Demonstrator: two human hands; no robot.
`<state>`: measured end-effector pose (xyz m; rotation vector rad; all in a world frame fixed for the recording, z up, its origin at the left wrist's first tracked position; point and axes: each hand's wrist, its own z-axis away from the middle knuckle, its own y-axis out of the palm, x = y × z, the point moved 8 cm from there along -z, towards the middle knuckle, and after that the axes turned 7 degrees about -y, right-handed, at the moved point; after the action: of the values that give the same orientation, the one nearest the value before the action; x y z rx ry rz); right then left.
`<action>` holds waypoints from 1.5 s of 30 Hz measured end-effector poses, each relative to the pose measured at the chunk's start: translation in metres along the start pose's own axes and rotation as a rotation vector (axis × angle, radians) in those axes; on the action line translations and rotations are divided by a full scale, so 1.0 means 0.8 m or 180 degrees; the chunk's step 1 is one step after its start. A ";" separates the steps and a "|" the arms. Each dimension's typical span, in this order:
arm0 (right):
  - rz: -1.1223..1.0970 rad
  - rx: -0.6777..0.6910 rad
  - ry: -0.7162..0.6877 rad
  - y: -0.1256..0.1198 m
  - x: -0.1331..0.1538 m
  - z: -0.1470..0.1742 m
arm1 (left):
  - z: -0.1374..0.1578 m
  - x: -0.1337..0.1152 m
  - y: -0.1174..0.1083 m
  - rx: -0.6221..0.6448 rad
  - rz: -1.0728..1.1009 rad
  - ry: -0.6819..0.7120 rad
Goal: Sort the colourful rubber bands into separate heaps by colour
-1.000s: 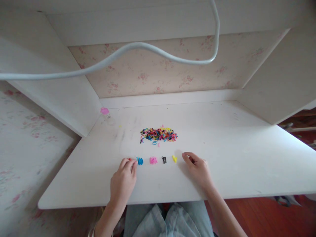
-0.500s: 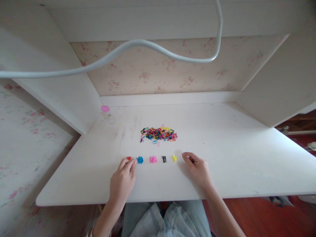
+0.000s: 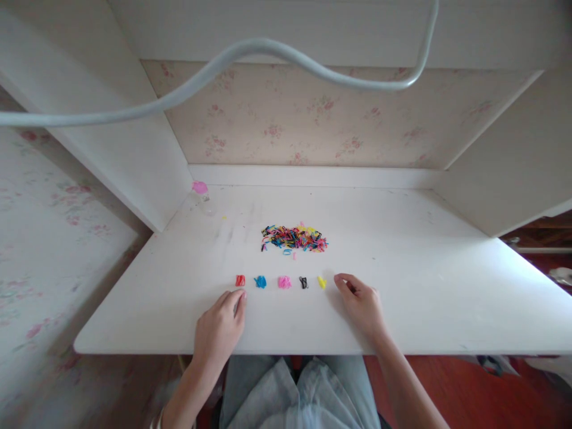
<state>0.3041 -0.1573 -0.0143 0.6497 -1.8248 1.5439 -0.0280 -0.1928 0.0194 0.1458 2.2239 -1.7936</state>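
Small rubber bands lie in a row of separate colour piles on a white desk: red, blue, pink, black and yellow. Just in front of the red pile is my left hand, its thumb and fingertips drawn together. My right hand rests beside the yellow pile, to its right, thumb and forefinger pinched. Whether either pinch contains a band is too small to see. Behind the row sits a larger mixed heap of coloured rubber bands.
A clear container with a pink top stands at the back left. A pale cable crosses high in front of the shelf. Side panels and a papered back wall enclose the desk. Stray bands lie before the heap.
My left hand has drawn back from the red pile toward me, uncovering it. My right hand stays by the yellow pile. The whole view has shifted slightly.
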 end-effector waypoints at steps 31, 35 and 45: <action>0.2385 0.1102 -0.0603 0.120 0.166 -0.081 | -0.049 0.095 0.003 0.0067 0.1138 -0.0935; 0.2426 0.1101 -0.0610 0.127 0.168 -0.083 | -0.050 0.094 0.002 0.0046 0.1145 -0.0914; 0.2287 0.1092 -0.0878 0.123 0.174 -0.062 | -0.050 0.093 0.001 0.0088 0.1189 -0.0953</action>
<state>0.1482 -0.0855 0.0294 0.3767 -2.1554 2.3706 -0.1049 -0.1609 0.0056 0.2607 1.8243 -1.5312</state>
